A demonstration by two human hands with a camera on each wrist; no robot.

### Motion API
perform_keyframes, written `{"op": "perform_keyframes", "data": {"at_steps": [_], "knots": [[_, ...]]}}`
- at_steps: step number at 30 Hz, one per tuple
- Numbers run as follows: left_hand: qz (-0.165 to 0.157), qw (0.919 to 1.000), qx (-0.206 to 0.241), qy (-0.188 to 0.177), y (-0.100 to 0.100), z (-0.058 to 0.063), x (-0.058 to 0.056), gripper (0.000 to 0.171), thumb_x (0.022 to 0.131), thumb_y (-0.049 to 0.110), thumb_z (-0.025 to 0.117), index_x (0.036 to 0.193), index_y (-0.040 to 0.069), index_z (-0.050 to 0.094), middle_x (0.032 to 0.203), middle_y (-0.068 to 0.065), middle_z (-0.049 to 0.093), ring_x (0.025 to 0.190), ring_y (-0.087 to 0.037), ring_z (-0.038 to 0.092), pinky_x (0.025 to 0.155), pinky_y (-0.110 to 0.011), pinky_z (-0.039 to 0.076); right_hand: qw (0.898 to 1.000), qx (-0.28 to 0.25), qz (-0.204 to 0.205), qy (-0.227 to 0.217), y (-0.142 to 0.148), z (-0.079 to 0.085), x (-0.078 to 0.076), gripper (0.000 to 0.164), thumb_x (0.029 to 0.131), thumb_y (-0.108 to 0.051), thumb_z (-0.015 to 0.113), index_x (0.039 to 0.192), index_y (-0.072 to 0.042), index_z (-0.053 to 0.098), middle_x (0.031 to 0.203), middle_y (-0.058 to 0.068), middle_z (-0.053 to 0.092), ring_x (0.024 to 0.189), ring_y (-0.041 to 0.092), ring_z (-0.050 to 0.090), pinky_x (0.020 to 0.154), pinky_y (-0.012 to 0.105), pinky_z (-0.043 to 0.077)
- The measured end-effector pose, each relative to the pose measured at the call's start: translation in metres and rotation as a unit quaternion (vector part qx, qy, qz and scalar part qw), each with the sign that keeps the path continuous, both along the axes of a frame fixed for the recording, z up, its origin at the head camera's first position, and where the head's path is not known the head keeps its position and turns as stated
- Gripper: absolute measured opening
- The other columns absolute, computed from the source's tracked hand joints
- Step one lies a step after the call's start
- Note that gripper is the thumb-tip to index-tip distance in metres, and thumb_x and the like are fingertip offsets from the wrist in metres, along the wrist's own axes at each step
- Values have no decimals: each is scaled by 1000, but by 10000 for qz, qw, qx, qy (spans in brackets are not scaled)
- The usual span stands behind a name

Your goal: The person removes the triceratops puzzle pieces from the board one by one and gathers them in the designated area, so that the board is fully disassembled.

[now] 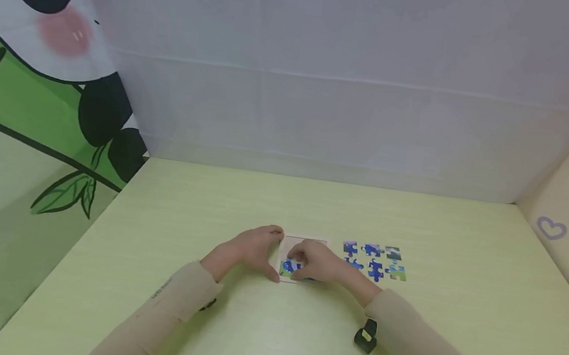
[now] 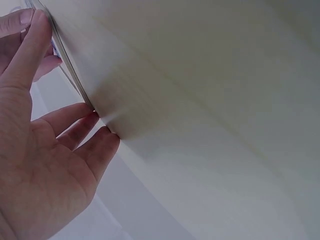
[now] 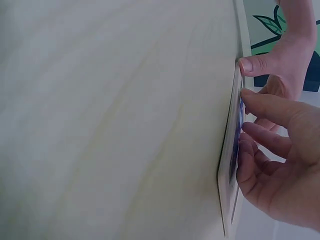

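A thin, pale jigsaw tray (image 1: 287, 246) lies flat on the table. Blue and green puzzle pieces sit in its near part. My left hand (image 1: 256, 249) holds the tray's left side, thumb at the near corner and fingers at the far corner. Over the tray, my right hand (image 1: 321, 262) has its thumb and fingers about a blue and green puzzle piece (image 1: 288, 267). That hand covers much of the tray's inside. From the right wrist view, its thumb and fingertips touch the top of the tray (image 3: 227, 172), but the piece is mostly hidden there.
Several loose puzzle pieces (image 1: 375, 270) lie in two rows right of the tray. The pale table (image 1: 264, 341) meets a white cloth wall (image 1: 323, 123) at the back. Printed cloth walls stand at both sides.
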State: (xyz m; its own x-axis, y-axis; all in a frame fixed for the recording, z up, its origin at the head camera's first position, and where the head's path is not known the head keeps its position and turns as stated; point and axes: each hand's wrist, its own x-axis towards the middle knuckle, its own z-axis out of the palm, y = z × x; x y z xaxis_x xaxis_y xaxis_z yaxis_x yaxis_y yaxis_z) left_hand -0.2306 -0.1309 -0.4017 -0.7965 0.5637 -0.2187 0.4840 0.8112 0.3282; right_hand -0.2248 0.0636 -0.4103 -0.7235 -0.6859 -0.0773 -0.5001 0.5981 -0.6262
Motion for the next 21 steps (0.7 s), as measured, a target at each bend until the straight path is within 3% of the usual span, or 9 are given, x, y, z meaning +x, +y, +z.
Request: {"op": "perform_keyframes", "data": {"at_steps": [14, 21], "knots": [[-98, 9998, 192, 13, -1, 0, -1, 96, 62, 46, 80, 135, -1, 39, 141, -11, 35, 129, -27, 33, 104, -38, 33, 9937, 96, -995, -516, -13, 4, 2, 32, 63, -4, 80, 90, -1, 64, 77, -1, 57, 71, 11, 51, 64, 20, 46], [-116, 9998, 170, 22, -2, -2, -2, 96, 61, 46, 80, 134, -2, 40, 140, -12, 36, 128, -27, 34, 104, -37, 33, 9935, 27, -1005, -539, -16, 5, 4, 32, 63, -1, 80, 88, -2, 60, 77, 1, 55, 70, 12, 49, 63, 22, 45]]}}
